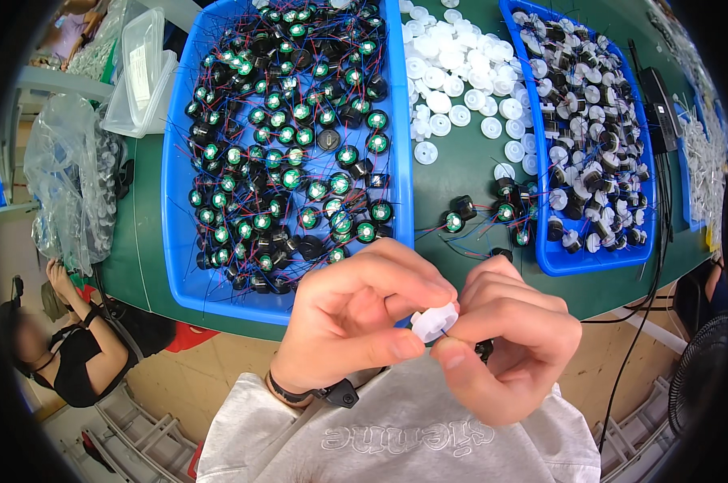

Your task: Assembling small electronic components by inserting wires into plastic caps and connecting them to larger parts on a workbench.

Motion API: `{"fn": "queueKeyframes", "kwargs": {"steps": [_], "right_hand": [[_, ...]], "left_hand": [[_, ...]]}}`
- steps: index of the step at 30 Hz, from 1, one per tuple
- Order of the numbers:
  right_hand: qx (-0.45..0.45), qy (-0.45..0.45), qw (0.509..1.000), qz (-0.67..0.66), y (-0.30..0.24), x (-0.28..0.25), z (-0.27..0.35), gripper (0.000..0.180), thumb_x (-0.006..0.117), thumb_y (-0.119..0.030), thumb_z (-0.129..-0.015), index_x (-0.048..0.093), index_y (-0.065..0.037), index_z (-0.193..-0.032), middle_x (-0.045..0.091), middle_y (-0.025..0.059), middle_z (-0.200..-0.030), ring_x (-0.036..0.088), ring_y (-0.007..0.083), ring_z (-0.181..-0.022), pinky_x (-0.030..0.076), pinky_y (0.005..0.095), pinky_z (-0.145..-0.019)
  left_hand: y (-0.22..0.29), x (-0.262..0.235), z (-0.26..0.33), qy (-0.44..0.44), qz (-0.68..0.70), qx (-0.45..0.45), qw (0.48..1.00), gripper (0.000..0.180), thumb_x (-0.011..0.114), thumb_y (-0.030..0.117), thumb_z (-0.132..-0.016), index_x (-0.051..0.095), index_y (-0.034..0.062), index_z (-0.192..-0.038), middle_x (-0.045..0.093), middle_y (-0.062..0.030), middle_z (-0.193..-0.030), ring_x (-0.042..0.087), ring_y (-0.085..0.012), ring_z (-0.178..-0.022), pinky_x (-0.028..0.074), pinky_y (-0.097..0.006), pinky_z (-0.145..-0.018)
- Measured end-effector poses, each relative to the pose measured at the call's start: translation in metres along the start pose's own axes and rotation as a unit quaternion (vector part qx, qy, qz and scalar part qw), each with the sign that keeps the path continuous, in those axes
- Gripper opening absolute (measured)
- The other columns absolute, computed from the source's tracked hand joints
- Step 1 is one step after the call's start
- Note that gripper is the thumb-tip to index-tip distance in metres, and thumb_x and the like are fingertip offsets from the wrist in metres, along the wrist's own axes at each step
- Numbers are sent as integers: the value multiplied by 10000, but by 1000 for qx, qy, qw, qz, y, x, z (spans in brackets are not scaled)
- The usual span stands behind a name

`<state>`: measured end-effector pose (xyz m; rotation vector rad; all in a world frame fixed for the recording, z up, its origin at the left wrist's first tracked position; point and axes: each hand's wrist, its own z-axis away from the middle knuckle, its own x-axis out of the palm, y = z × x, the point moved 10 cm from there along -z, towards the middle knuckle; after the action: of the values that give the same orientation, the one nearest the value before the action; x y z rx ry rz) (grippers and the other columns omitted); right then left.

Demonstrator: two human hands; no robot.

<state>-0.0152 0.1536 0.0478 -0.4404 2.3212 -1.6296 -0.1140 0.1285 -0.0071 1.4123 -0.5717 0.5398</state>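
Observation:
My left hand (340,310) is closed in a pinch, thumb and fingers holding a small white plastic disc (433,324) tilted in front of my chest. Close beside it, my right hand (513,334) pinches a thin blue wire (445,332) at the disc. Part of a black round component (484,349) shows below the right fingers; most of it is hidden. Just beyond my hands, several black components with green faces and red and blue wires (505,212) lie on the green table (142,241).
A large blue tray (167,209) holds many wired black components. White discs (452,56) are piled right of it. Another blue tray (597,264) holds components with white discs attached. Clear plastic bags (70,177) and containers (142,76) stand left. Another person (82,354) sits at left; a fan (706,374) stands right.

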Motion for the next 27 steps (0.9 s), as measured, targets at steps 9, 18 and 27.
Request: {"fn": "queueKeyframes", "kwargs": {"steps": [9,18,27], "right_hand": [[77,2,993,-91,16,3,9,83,625,59,-612,597,-7,-653,557,29,-541,487,121,-449,334,246,-516],[162,-9,978,-134,27,5,14,80,604,65,-625,619,-3,-664,599,29,-582,530,110,-509,378,238,-563],[196,-3,968,-156,33,4,14,62,604,65,-642,616,6,-656,590,36,-578,497,104,-528,377,225,-528]], "left_hand": [[-2,-2,0,-5,7,-11,1000,262,697,108,-726,535,12,-908,504,-121,-896,562,-241,-791,465,-322,-683],[-2,1,-1,-41,19,-6,999,271,679,63,-727,544,-6,-952,507,-126,-945,545,-229,-859,450,-332,-751],[-3,3,0,-94,73,-5,993,301,642,-42,-733,558,-52,-1022,508,-144,-1035,519,-215,-981,418,-346,-874]]}}
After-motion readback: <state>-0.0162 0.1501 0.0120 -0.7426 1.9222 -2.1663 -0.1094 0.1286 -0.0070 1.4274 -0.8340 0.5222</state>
